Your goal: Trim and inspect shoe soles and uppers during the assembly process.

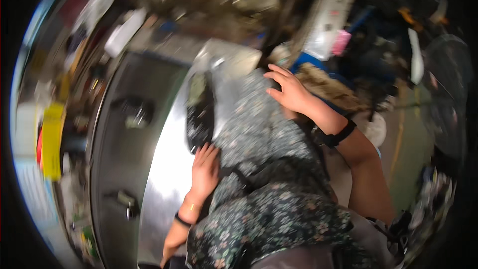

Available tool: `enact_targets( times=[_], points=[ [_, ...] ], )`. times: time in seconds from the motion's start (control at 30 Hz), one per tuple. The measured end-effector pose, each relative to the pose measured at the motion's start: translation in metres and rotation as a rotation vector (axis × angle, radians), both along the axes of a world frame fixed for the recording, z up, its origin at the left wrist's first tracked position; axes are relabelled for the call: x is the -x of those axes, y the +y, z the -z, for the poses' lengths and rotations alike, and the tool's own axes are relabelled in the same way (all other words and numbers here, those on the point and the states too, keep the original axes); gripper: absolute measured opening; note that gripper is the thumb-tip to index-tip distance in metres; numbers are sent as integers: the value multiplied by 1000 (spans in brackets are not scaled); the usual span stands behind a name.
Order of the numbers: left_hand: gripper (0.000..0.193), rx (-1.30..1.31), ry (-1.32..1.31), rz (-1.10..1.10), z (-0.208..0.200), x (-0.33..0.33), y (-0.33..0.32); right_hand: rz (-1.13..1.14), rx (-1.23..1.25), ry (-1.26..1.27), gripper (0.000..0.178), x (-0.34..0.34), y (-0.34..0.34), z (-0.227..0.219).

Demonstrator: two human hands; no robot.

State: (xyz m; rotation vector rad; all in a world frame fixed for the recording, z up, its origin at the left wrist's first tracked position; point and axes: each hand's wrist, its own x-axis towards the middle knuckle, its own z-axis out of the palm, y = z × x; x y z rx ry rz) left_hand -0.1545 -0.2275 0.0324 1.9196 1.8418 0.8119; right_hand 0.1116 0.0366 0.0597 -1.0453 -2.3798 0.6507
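Observation:
A long, dark, glossy object (pixel 200 114) with a pale greenish patch lies on the shiny metal surface (pixel 167 144) in front of me; blur hides its exact kind. My left hand (pixel 204 169) rests by its near end, fingers stretched out and the fingertips at or just beside it. Whether they touch it I cannot tell. Over to the right, my right hand (pixel 291 92) hovers above the far end of my flowered clothing (pixel 279 204), fingers apart and holding nothing. Beyond the metal surface sits a pale, see-through plastic bag (pixel 229 57).
A dark belt-like strip (pixel 114 164) runs along the left, carrying a small dark item (pixel 137 112) and another dark item (pixel 128 204). Past it hangs a yellow panel (pixel 52 139). At the right are a blue-edged box (pixel 323 82), a pink object (pixel 341 42) and a round cage-like shape (pixel 448 84).

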Motion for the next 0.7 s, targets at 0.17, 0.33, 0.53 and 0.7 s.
enact_targets(
  times=[0.17,0.33,0.53,0.7],
  points=[
    [23,-5,-242,-129,-12,-4,13,466,-217,-111,23,-200,52,-122],
    [23,-13,-217,-36,-16,-14,40,1278,-198,-618,91,-335,78,-196],
    [19,-72,-275,103,-36,-47,67,1180,-554,-213,83,-359,75,-134],
    [23,166,-759,101,-60,-88,95,749,-517,373,87,-214,-20,-119]
  ],
)
